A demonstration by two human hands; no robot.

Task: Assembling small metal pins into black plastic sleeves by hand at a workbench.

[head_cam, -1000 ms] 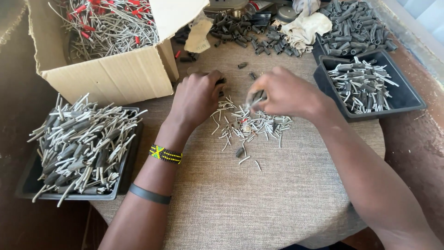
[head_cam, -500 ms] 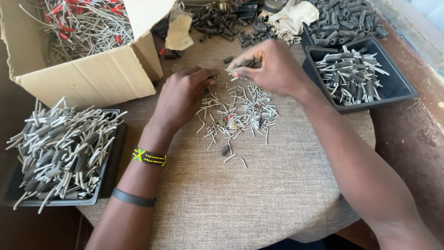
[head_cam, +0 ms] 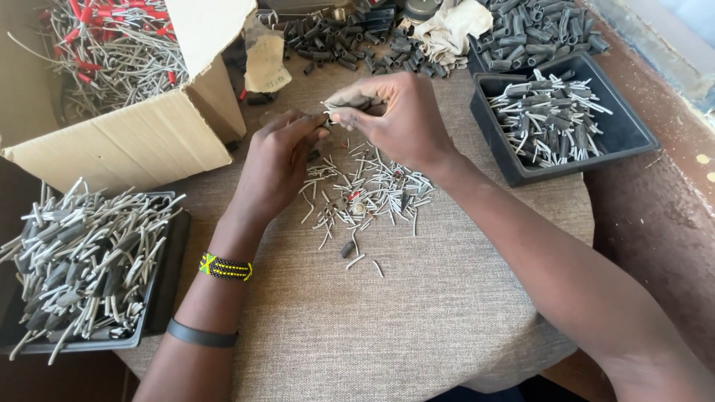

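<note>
My left hand (head_cam: 277,162) and my right hand (head_cam: 395,115) meet above a cloth-covered table (head_cam: 417,327). Between the fingertips of both hands is a small dark sleeve with pale wire ends (head_cam: 334,112); my right hand also pinches a small bunch of pale wire pieces. Under the hands lies a scatter of short pale wire bits (head_cam: 365,190) with a few dark sleeves and a red piece among them.
A black tray of grey wired sleeves (head_cam: 551,123) stands at right. Another black tray heaped with similar pieces (head_cam: 74,260) is at left. A cardboard box with red-tipped wires (head_cam: 119,59) stands back left. Loose dark sleeves (head_cam: 350,41) and a crumpled cloth (head_cam: 447,30) lie at the back.
Both hands have risen off the scatter and come together toward the back, now pinching a small piece between them. The view shifted slightly.
</note>
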